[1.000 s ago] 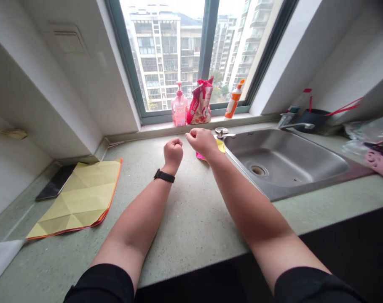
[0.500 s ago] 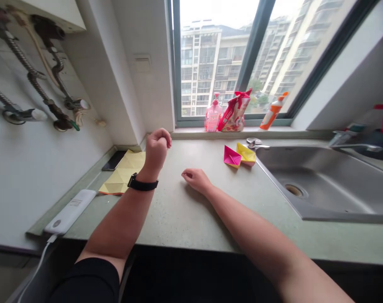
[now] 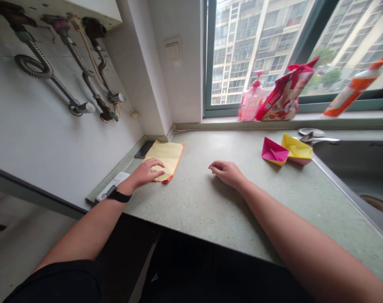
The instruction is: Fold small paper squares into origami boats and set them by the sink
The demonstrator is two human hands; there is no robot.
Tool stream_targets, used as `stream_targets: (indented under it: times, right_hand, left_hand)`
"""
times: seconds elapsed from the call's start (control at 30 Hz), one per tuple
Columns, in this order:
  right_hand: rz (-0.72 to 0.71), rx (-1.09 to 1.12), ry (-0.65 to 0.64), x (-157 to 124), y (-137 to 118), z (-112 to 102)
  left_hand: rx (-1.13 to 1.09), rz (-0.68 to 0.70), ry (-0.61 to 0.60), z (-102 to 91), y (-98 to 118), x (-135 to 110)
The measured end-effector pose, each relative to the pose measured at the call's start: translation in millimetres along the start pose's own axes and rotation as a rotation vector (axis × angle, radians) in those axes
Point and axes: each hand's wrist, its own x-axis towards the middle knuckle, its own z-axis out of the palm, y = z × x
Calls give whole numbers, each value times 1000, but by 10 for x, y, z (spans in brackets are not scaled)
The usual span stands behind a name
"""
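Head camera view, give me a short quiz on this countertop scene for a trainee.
1. True or false: the left hand rests on the folded yellow paper.
2. Multiple choice: which wrist wears the black watch? A, left; B, right.
3. Fill in the word: the pink origami boat and the yellow origami boat sit on the counter beside the steel ____.

Key: 1, true; 2, A; 3, sink.

The folded yellow paper (image 3: 164,155) looks smooth and matt. The speckled stone countertop (image 3: 191,202) is matt too (faintly gritty-looking), beside a dull steel sink (image 3: 362,162).
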Motion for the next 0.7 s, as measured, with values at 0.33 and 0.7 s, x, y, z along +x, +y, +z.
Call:
stream_targets:
  times: [0.33, 0.7]
  right_hand:
    - [-44, 47, 32, 15, 113, 33]
    - [-56, 39, 22, 18, 136, 39]
  left_hand:
    - [14, 104, -250, 83, -169, 25]
    - [3, 54, -263, 56, -269, 34]
